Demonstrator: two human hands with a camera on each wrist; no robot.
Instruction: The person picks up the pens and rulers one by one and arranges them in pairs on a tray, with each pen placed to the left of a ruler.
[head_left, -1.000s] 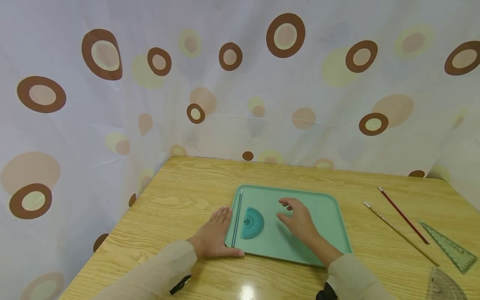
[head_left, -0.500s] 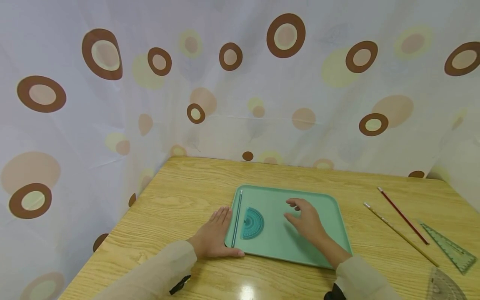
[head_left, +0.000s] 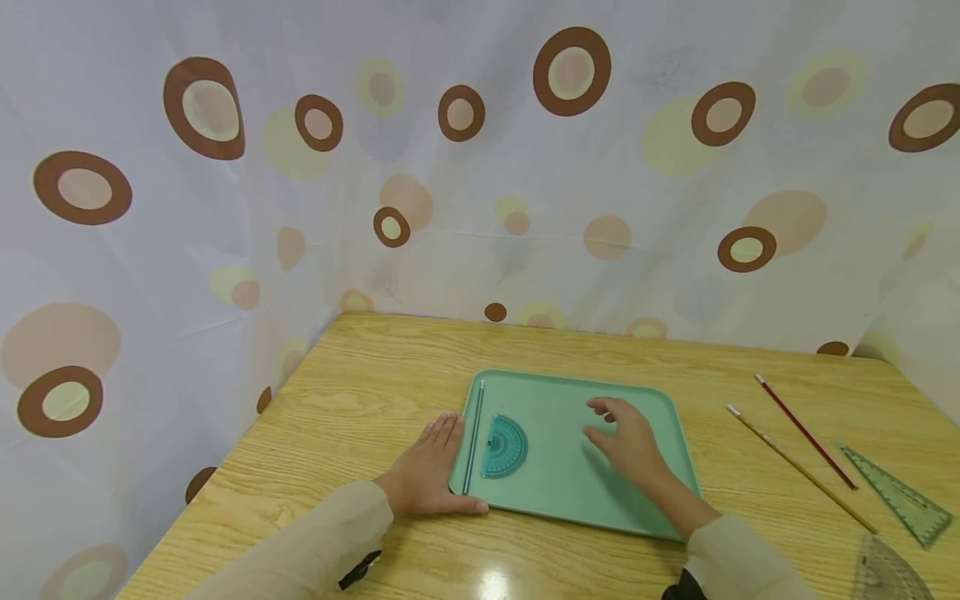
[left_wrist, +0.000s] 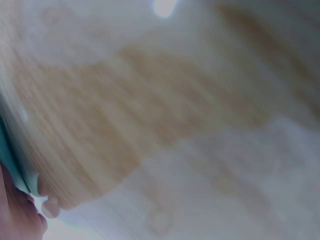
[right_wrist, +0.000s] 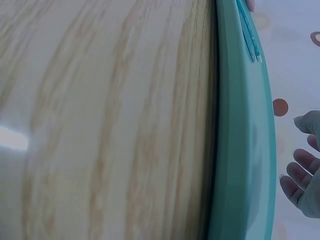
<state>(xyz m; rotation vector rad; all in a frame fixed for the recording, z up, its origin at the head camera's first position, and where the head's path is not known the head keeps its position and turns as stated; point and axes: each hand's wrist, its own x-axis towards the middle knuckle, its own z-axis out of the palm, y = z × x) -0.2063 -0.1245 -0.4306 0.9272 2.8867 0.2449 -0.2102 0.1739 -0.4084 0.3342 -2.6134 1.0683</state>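
A green tray (head_left: pixel 555 492) lies on the wooden table, with a blue pencil (head_left: pixel 474 437) along its left rim and a teal protractor (head_left: pixel 506 447) beside the pencil. My left hand (head_left: pixel 429 473) rests flat at the tray's near left corner, fingers straight along the left edge and thumb along the front edge. Above the tray's right half hovers my right hand (head_left: pixel 630 442), fingers loosely bent and holding nothing. In the right wrist view the right hand (right_wrist: pixel 306 170) shows at the right border, apart from the tray rim (right_wrist: pixel 232 150).
Right of the tray lie a yellow pencil (head_left: pixel 801 468), a red pencil (head_left: pixel 806 432), a green set square (head_left: pixel 896 493) and a clear protractor (head_left: pixel 888 571) cut off by the frame's bottom. A patterned curtain (head_left: pixel 525 183) hangs behind the table.
My right hand has drifted to the right over the tray. The left hand, tray, blue pencil and teal protractor have stayed where they were.
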